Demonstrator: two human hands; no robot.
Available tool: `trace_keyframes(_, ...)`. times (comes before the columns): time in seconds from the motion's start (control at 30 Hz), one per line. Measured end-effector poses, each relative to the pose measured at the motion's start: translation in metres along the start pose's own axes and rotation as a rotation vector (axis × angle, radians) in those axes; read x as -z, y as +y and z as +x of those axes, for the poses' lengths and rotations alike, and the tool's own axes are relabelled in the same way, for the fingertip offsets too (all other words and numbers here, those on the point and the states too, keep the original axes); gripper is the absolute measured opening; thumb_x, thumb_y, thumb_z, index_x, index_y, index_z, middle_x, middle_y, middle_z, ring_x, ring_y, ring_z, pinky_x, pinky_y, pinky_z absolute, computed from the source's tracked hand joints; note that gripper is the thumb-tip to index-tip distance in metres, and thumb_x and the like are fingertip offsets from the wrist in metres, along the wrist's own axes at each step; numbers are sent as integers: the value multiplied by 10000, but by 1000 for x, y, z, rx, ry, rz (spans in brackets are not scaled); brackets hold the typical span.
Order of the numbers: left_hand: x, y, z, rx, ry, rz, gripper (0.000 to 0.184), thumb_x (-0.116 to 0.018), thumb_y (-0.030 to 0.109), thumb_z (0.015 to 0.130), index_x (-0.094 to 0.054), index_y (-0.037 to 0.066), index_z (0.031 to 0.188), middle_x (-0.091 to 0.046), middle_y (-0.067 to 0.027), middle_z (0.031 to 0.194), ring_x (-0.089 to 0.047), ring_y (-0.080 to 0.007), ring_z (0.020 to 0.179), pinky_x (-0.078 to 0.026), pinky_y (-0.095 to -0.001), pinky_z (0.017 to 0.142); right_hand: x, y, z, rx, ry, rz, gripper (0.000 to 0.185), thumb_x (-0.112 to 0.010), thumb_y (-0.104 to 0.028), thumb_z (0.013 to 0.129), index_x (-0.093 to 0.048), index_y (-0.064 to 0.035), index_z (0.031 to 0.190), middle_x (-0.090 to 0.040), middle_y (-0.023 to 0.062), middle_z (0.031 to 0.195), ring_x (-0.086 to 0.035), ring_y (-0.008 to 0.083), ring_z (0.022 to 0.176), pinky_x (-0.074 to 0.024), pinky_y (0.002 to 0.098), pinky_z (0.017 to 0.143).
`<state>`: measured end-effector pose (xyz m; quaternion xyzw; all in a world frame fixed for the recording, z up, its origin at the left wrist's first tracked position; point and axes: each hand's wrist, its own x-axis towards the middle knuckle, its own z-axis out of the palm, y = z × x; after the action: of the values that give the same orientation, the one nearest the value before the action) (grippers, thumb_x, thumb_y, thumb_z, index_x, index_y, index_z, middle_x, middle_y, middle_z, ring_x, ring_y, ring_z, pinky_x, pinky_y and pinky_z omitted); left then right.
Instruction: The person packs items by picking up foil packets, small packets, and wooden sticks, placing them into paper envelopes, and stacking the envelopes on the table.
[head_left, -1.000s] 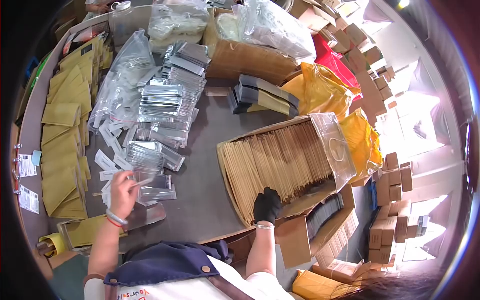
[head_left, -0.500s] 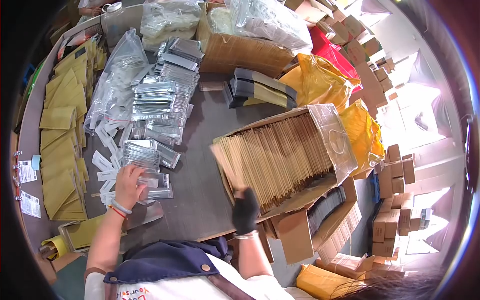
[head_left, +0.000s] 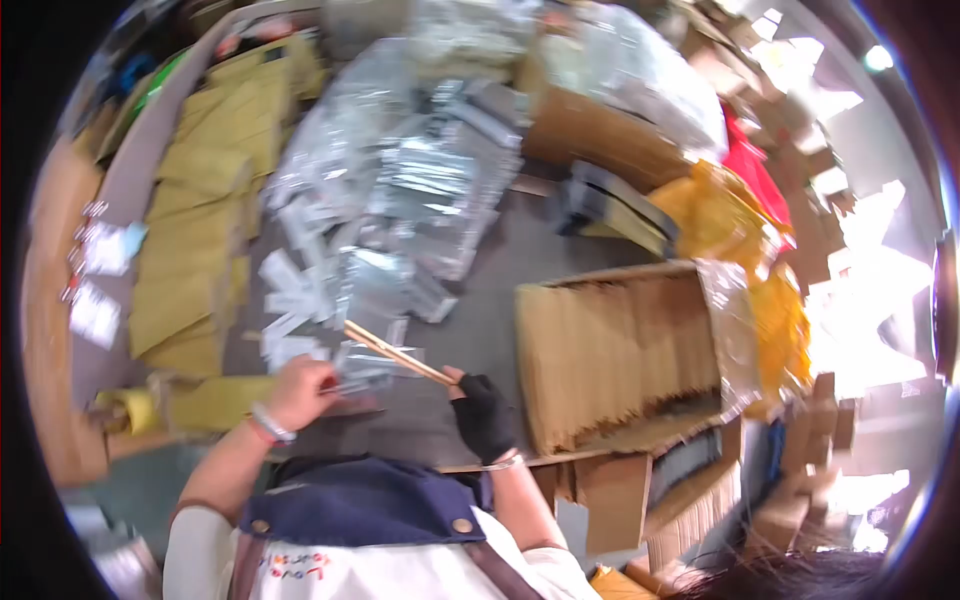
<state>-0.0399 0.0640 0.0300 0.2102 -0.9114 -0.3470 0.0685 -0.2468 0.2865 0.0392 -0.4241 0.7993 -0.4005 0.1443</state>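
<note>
My right hand (head_left: 484,418), in a black fingerless glove, grips a brown kraft envelope (head_left: 398,353) seen nearly edge-on, its far end pointing left over the packets. My left hand (head_left: 303,393) is low on the left with fingers pinched together; motion blur hides what, if anything, they hold. A thin, blurred clear strip (head_left: 357,403) lies just right of those fingertips. Beyond the hands, a heap of shiny silver packets (head_left: 425,180) runs up the table, with small white paper slips (head_left: 290,300) scattered along its left side. An open carton (head_left: 630,437) packed with upright kraft envelopes (head_left: 620,350) stands to the right.
Yellowish-brown envelopes (head_left: 195,230) are piled along the left edge. Dark and yellow sleeves (head_left: 610,205) lie near a cardboard box (head_left: 600,130) at the back. Yellow plastic bags (head_left: 720,220) stand behind the carton. Another open box (head_left: 610,490) sits below the table edge on the right.
My right hand has brought the kraft envelope left, away from the carton. My left hand has drawn back from the packets towards my body. The camera view has shifted left and is blurred.
</note>
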Motion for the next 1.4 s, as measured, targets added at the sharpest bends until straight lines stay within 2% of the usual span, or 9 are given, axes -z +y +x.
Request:
trace_keyframes(0.4,17,-17,-75,44,154,272,736,-841,330,519,-611,79,1171,-551,-81,1197,-486,-310,1109,-364,-462,973,-57,0,12,185,-469,-375,248,-683,-211,818,-684,-219,1066,-609,98,829,-610,300,788,-487,427,664)
trace_keyframes(0.5,8,-3,-60,24,91,307,768,-846,302,516,-587,89,1207,-543,-75,1208,-490,-297,1109,-369,-459,968,-78,2,22,433,-298,-106,247,-693,-209,820,-708,-171,1064,-604,108,791,-599,313,718,-484,414,645)
trace_keyframes(0.7,-3,-1,-56,17,80,270,731,-826,246,554,-569,95,1222,-541,-75,1184,-488,-277,1114,-381,-424,963,-104,7,6,38,-276,-90,184,-696,-117,784,-658,-89,962,-640,146,860,-617,367,823,-495,442,735)
trace_keyframes(0.77,-6,-1,-50,-3,80,300,749,-830,242,541,-572,101,1229,-543,-70,1193,-494,-283,1111,-395,-429,947,-140,-35,4,19,-357,376,234,-720,-162,793,-628,-80,992,-619,146,882,-619,351,814,-496,434,742)
trace_keyframes(0.87,0,-5,-47,-3,116,295,686,-787,221,593,-571,117,1236,-542,-78,1194,-497,-297,1105,-394,-431,949,-129,-50,9,145,-301,334,355,-760,-214,761,-595,-76,1043,-599,132,952,-617,334,808,-499,416,730)
trace_keyframes(0.97,-3,-6,-47,-149,-3,411,378,-710,245,663,-656,219,1036,-549,-87,1107,-513,-296,999,-406,-416,864,-95,-53,23,442,-280,-336,532,-784,-438,679,-586,-121,1058,-585,92,1000,-576,304,927,-420,443,813)
trace_keyframes(1.2,102,-29,-36,-196,121,328,69,-644,98,588,-605,95,645,-554,-75,952,-547,-283,878,-462,-446,730,-49,-49,33,356,-356,-375,561,-782,-474,648,-588,-128,1044,-577,75,922,-559,306,921,-393,453,811)
trace_keyframes(1.3,124,-48,-51,78,330,747,309,-732,112,626,-673,94,929,-570,-139,1178,-550,-342,1066,-459,-445,895,-40,-47,30,250,-208,-386,557,-800,-453,616,-595,-127,1019,-585,70,924,-560,303,922,-399,444,809)
trace_keyframes(1.4,56,-34,-67,361,330,239,682,-818,320,638,-573,64,1221,-468,-173,1358,-402,-395,1275,-327,-541,1031,-39,-59,25,276,-259,-496,551,-821,-386,597,-596,-117,1023,-590,87,936,-570,312,902,-411,441,787)
